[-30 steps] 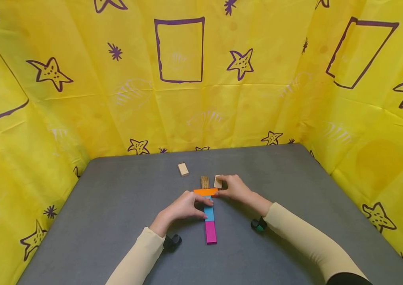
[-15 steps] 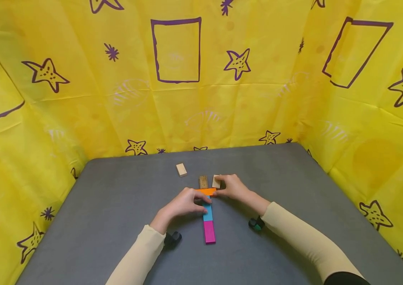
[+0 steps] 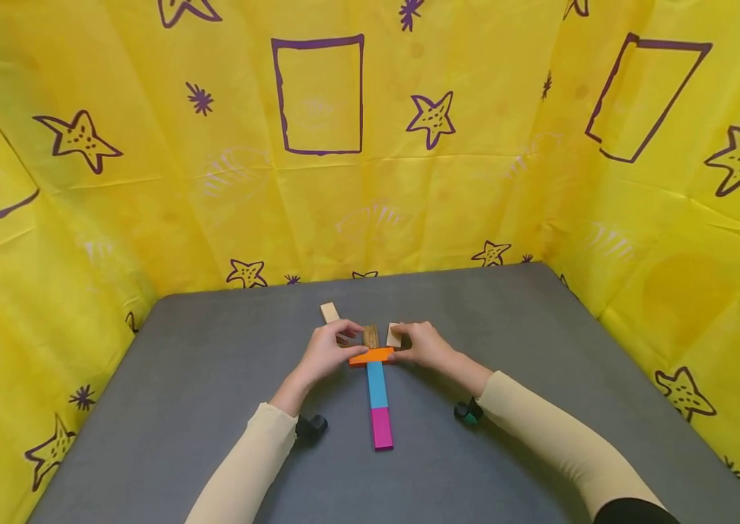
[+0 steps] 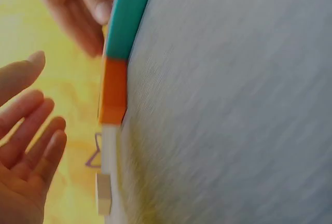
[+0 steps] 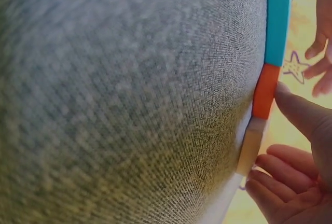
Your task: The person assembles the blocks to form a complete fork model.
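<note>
A blue block (image 3: 376,386) and a magenta block (image 3: 382,429) lie end to end on the table. Across the blue one's far end lies an orange block (image 3: 372,355), with a dark brown wooden block (image 3: 370,336) just beyond it. My right hand (image 3: 428,351) holds a pale wooden block (image 3: 393,335) beside the brown one; its thumb is at the orange block's right end. My left hand (image 3: 324,355) is at the orange block's left end, fingers spread loosely around nothing. In the left wrist view its fingers stand apart from the orange block (image 4: 113,91).
Another pale wooden block (image 3: 329,312) lies farther back, beyond my left fingers. The grey table (image 3: 474,466) is walled at the back and both sides by a yellow patterned cloth (image 3: 500,189).
My left hand has moved away from the blue block, up and left to the orange block's left end. My right hand stays at the pale block.
</note>
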Demonstrator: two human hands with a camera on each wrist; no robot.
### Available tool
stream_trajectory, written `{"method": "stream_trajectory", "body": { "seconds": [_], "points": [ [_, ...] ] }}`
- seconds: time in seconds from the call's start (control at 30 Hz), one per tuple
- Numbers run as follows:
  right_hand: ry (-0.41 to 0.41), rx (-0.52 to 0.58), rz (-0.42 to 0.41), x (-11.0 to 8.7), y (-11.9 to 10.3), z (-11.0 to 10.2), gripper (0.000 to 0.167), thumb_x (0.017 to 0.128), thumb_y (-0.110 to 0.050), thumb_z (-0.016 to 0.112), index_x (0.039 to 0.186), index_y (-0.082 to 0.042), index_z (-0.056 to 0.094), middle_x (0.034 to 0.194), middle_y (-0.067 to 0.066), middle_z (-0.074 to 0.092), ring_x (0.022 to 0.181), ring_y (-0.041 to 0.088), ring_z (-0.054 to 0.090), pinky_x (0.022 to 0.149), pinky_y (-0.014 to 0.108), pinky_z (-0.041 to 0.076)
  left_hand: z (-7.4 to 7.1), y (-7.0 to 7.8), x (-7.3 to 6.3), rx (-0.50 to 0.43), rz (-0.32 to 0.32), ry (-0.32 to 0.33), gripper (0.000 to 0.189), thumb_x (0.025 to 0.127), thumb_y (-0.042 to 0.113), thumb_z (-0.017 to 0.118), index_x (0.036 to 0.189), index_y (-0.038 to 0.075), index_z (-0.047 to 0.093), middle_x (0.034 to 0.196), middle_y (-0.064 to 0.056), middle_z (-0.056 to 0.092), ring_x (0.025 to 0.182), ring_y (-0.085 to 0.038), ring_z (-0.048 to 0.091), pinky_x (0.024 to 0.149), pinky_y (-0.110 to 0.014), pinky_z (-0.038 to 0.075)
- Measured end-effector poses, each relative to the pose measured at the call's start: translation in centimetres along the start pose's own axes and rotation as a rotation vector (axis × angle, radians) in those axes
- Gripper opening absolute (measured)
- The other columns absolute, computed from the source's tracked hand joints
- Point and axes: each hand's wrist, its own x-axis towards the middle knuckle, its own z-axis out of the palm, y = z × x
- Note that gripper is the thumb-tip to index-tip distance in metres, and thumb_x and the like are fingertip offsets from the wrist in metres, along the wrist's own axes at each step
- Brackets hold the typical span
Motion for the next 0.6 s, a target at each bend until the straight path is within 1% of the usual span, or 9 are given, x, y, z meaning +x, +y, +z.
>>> {"method": "stream_trajectory", "body": {
  "seconds": [0.07, 0.13, 0.2, 0.23, 0.37, 0.43, 0.6],
  "points": [
    [0.002, -0.003, -0.001, 0.0, 0.0, 0.1, 0.061, 0.072, -0.036, 0.082, 0.121, -0.005, 0.065, 0.103, 0.008, 0.07, 0.075, 0.017, 0.057, 0.067, 0.028, 0.049, -0.6, -0.4, 0.5, -0.01, -0.05, 0.024, 0.04, 0.078, 0.022, 0.079, 0.114, 0.008, 0.066, 0.113, -0.011, 0.066, 0.1, -0.028, 0.062, 0.086, -0.043, 0.053],
    [0.007, -0.004, -0.005, 0.1, 0.1, 0.1, 0.061, 0.072, -0.036, 0.082, 0.121, -0.004, 0.065, 0.103, 0.009, 0.07, 0.075, 0.016, 0.057, 0.067, 0.028, 0.048, -1.2, -0.8, 1.0, -0.017, -0.086, 0.041, 0.046, 0.077, 0.022, 0.079, 0.118, 0.008, 0.064, 0.118, -0.013, 0.064, 0.105, -0.031, 0.06, 0.089, -0.045, 0.051],
    [0.01, -0.003, -0.011, 0.1, 0.1, 0.1, 0.061, 0.072, -0.035, 0.082, 0.121, -0.004, 0.065, 0.104, 0.009, 0.07, 0.075, 0.016, 0.057, 0.067, 0.028, 0.048, -1.7, -1.3, 1.4, -0.02, -0.116, 0.061, 0.05, 0.076, 0.024, 0.08, 0.121, 0.009, 0.063, 0.127, -0.013, 0.059, 0.109, -0.032, 0.058, 0.091, -0.046, 0.05],
    [0.01, -0.007, -0.013, 0.1, 0.1, 0.1, 0.061, 0.072, -0.035, 0.082, 0.121, -0.004, 0.064, 0.104, 0.009, 0.07, 0.075, 0.015, 0.057, 0.067, 0.028, 0.048, -1.9, -1.6, 1.6, -0.023, -0.129, 0.075, 0.051, 0.076, 0.024, 0.081, 0.121, 0.009, 0.063, 0.129, -0.013, 0.058, 0.109, -0.032, 0.058, 0.092, -0.046, 0.049],
    [0.006, -0.009, -0.01, 0.1, 0.1, 0.0, 0.062, 0.072, -0.034, 0.082, 0.122, -0.003, 0.063, 0.108, 0.01, 0.07, 0.078, 0.016, 0.058, 0.069, 0.029, 0.048, -2.7, -2.3, 2.4, 0.001, -0.172, 0.138, 0.053, 0.075, 0.025, 0.081, 0.122, 0.01, 0.063, 0.13, -0.011, 0.056, 0.11, -0.031, 0.056, 0.092, -0.045, 0.049],
    [0.003, -0.009, -0.003, 0.1, 0.0, 0.1, 0.062, 0.072, -0.034, 0.082, 0.123, -0.003, 0.063, 0.109, 0.011, 0.07, 0.079, 0.016, 0.058, 0.07, 0.029, 0.048, -3.0, -2.6, 2.8, 0.02, -0.198, 0.164, 0.053, 0.075, 0.024, 0.081, 0.123, 0.01, 0.062, 0.125, -0.013, 0.057, 0.111, -0.033, 0.054, 0.092, -0.045, 0.049],
    [-0.011, -0.005, 0.015, 0.1, 0.0, 0.2, 0.062, 0.072, -0.034, 0.082, 0.123, -0.004, 0.063, 0.106, 0.009, 0.07, 0.077, 0.016, 0.057, 0.068, 0.028, 0.047, -3.7, -3.7, 3.8, 0.043, -0.274, 0.189, 0.058, 0.075, 0.022, 0.081, 0.127, 0.009, 0.058, 0.127, -0.017, 0.054, 0.115, -0.035, 0.049, 0.095, -0.049, 0.045]
  ]
}}
